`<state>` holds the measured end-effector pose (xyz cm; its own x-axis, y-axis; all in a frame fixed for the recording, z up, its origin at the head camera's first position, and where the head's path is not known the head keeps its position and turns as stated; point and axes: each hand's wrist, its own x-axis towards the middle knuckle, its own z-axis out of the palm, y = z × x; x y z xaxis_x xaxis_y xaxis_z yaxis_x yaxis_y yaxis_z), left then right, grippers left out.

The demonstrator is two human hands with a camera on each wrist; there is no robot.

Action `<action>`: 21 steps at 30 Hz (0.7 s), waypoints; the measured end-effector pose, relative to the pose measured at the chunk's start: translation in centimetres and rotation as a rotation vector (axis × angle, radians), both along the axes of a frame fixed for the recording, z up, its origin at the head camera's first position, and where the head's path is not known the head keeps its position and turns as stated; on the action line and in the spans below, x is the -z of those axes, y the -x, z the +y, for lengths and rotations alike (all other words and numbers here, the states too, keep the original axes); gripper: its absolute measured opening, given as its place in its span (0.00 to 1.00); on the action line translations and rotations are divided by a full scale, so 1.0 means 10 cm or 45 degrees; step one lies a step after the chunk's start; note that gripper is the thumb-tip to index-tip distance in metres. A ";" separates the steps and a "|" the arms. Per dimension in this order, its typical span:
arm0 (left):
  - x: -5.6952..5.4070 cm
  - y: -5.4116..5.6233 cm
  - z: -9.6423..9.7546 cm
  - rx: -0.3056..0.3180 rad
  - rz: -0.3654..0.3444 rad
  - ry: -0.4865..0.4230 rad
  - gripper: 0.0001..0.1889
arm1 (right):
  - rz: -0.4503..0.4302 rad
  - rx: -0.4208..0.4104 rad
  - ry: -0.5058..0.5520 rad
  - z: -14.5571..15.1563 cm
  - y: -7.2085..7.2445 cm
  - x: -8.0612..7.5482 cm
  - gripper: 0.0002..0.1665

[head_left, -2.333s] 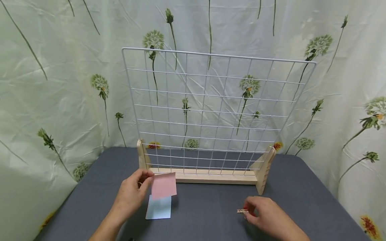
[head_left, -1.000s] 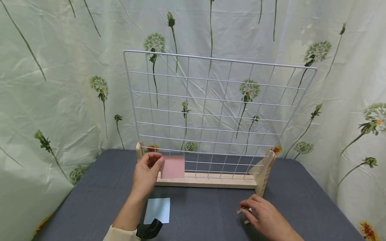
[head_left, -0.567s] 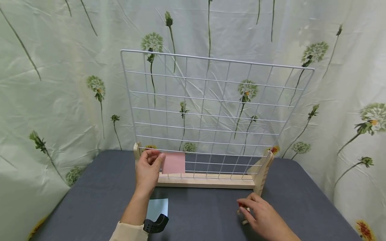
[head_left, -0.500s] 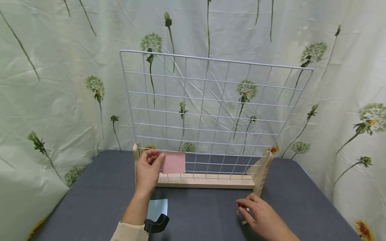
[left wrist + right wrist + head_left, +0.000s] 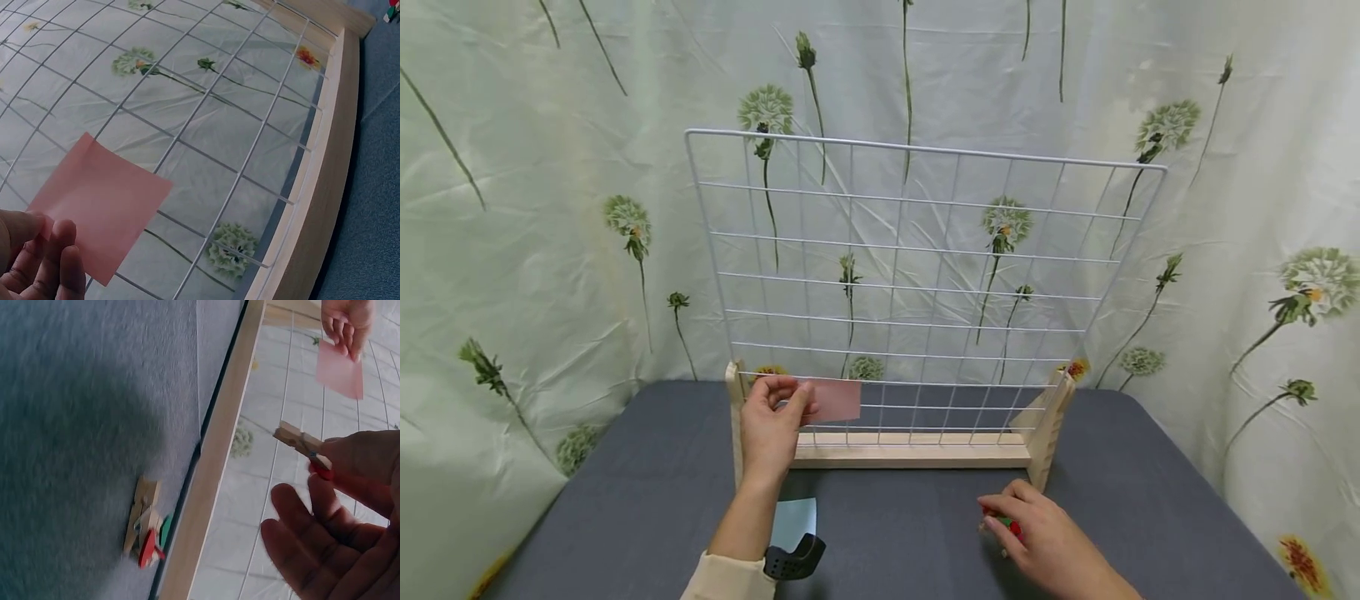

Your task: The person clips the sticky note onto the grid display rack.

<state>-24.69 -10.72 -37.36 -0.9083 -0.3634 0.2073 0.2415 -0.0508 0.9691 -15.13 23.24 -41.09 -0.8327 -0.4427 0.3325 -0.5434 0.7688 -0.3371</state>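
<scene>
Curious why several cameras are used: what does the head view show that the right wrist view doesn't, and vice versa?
Only the head view shows the blue paper, black wristband and cream sleeve. Only the right wrist view clearly shows the wooden clothespin pinched by the right hand; from the head, fingers mostly hide it. Both show the left hand holding pink paper, and the wire grid.

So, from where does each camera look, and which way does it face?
Head: worn on the head, facing forward and down toward the grid; left hand and right hand show.
Left wrist: worn there, facing pink paper and grid; left hand shows.
Right wrist: worn there, facing held peg; both hands show.
The wrist views share pink paper and grid.
</scene>
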 end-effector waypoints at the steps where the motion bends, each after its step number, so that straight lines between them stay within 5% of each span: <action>1: 0.00 0.00 0.00 -0.008 0.004 -0.007 0.13 | 0.044 -0.015 0.015 -0.02 0.01 0.01 0.11; 12: 0.04 0.06 -0.02 -0.015 0.026 -0.065 0.11 | 0.336 -0.152 0.180 -0.35 0.03 -0.01 0.17; 21: 0.06 0.07 -0.03 -0.065 0.046 -0.076 0.11 | 0.402 -0.132 0.249 -0.82 0.25 -0.26 0.13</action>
<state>-25.39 -10.99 -37.99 -0.8806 -0.4218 0.2160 0.2800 -0.0952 0.9553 -17.66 15.06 -38.50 -0.6301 -0.4218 0.6520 -0.7151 0.6424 -0.2755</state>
